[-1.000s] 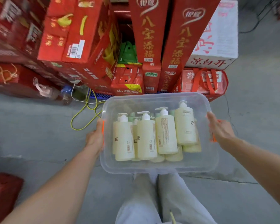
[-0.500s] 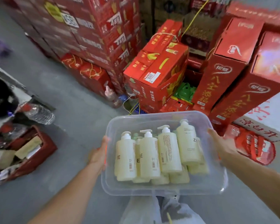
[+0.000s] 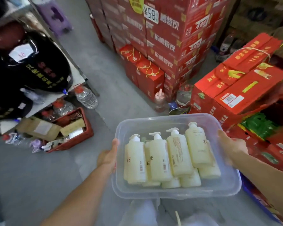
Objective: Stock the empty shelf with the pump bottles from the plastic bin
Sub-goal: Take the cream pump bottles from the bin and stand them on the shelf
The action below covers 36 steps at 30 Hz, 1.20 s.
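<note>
A clear plastic bin (image 3: 173, 191) is held up in front of me over the concrete floor. Several cream pump bottles (image 3: 158, 162) with white pumps lie inside it, stacked in two layers. My left hand (image 3: 108, 158) grips the bin's left side, thumb on the rim. My right hand (image 3: 232, 148) grips the right side the same way. A metal shelf (image 3: 60, 97) with dark jars stands at the left; no empty shelf is in view.
Tall stacks of red cartons (image 3: 167, 39) fill the back, with more red boxes (image 3: 238, 93) close on the right. A red crate (image 3: 72, 132) of clutter and a large water bottle (image 3: 86, 97) sit on the floor at the left. An aisle of grey floor (image 3: 91, 51) runs ahead.
The view has swung left while I carry the bin: the red boxes slid to the right and the shelf, crate and aisle came into sight. Both hands keep their hold.
</note>
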Tool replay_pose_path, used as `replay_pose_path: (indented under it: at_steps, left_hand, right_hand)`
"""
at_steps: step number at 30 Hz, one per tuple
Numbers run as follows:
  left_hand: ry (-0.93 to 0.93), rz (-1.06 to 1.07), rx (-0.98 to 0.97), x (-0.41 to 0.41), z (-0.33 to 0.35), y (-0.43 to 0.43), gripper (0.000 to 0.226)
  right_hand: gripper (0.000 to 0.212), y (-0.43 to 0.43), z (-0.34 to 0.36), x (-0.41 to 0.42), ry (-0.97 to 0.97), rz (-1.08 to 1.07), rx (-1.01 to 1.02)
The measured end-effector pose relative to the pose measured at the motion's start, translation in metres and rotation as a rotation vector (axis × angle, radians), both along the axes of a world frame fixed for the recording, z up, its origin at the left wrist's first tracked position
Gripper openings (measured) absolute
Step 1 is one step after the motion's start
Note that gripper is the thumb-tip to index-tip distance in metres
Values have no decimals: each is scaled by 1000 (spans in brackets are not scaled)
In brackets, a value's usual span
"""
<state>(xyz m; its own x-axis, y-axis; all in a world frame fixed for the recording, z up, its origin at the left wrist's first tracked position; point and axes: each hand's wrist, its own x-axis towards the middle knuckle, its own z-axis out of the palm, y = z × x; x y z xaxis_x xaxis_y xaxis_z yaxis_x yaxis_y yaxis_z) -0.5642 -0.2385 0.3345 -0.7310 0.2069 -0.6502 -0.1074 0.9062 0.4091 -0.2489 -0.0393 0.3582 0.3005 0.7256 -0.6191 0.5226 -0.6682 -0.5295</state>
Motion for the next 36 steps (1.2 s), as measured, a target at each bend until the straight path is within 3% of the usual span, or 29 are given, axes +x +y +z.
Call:
replay_pose_path:
  at_steps: [5, 10, 16, 20, 24, 28, 30, 33, 36]
  left_hand:
    - [63, -64, -25, -92, 0, 16, 82]
    - [89, 1, -16, -178, 0, 58, 113]
    - [64, 217, 22, -276, -31, 136, 117]
    - [103, 204, 39, -326, -7, 201, 88]
    - [56, 258, -7, -383, 5, 252, 93]
    - [10, 389, 75, -450, -6, 298, 118]
    - [-1, 371, 67, -487, -1, 328, 107]
    - [42, 291, 89, -542, 0, 373, 57]
    - [18, 315, 55, -601, -4, 409, 62]
  right_hand:
    - [48, 31, -1, -96, 21, 22, 22]
    - [55, 86, 0, -184, 7, 82, 45]
    - [61, 181, -7, -286, 32, 129, 13]
    - [82, 258, -14, -361, 12, 173, 3]
    - [84, 321, -6, -434, -11, 249, 58]
    - [85, 378, -1, -502, -27, 281, 100]
    - [84, 408, -4, -540, -35, 281, 121]
    - [88, 446, -10, -598, -55, 284, 97]
    - [83, 485, -15, -658, -56, 261, 80]
